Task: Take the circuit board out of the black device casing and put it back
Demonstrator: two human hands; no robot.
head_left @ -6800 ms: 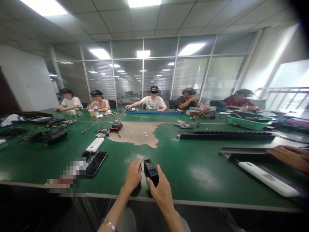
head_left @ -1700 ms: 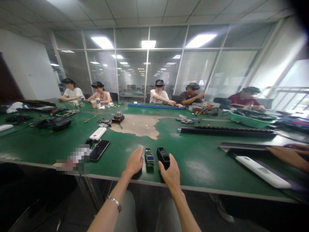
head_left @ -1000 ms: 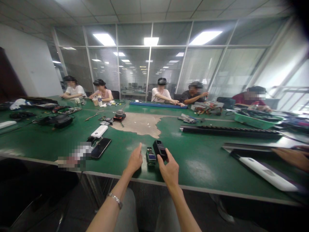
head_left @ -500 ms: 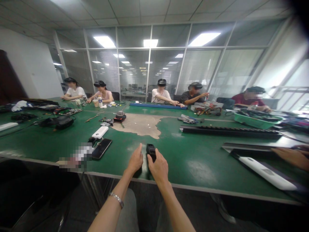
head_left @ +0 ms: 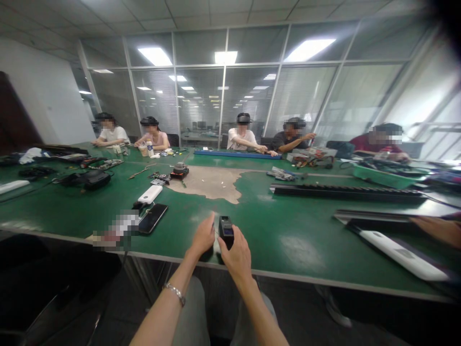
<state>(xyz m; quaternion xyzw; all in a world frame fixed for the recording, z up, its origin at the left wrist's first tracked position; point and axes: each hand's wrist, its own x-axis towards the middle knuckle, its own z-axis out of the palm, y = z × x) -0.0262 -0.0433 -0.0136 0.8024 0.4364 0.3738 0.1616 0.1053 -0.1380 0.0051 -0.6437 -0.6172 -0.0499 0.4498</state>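
Observation:
My right hand (head_left: 236, 250) is wrapped round the right side of a small black handheld device (head_left: 226, 229), upright just above or on the near part of the green table (head_left: 266, 226). Its top face, with a small purplish screen, points toward me; the exact kind cannot be made out. To its left, close but apart, my left hand (head_left: 203, 236) is turned edge-on with its thumb side up. The left fingers look drawn together, and whatever they may hold is hidden. A thin line, perhaps a strand, runs between the hands.
Left of my hands lie a black phone (head_left: 153, 218) and a white power bank (head_left: 150, 194). Black rails (head_left: 345, 196) lie to the right, near a white long device (head_left: 399, 254) and another person's hand (head_left: 439, 228). Several people sit across the table, near a green basket (head_left: 391, 177).
My right thumb has shifted down off the device's face, and its screen now shows. My left hand has barely moved. The view has tilted slightly.

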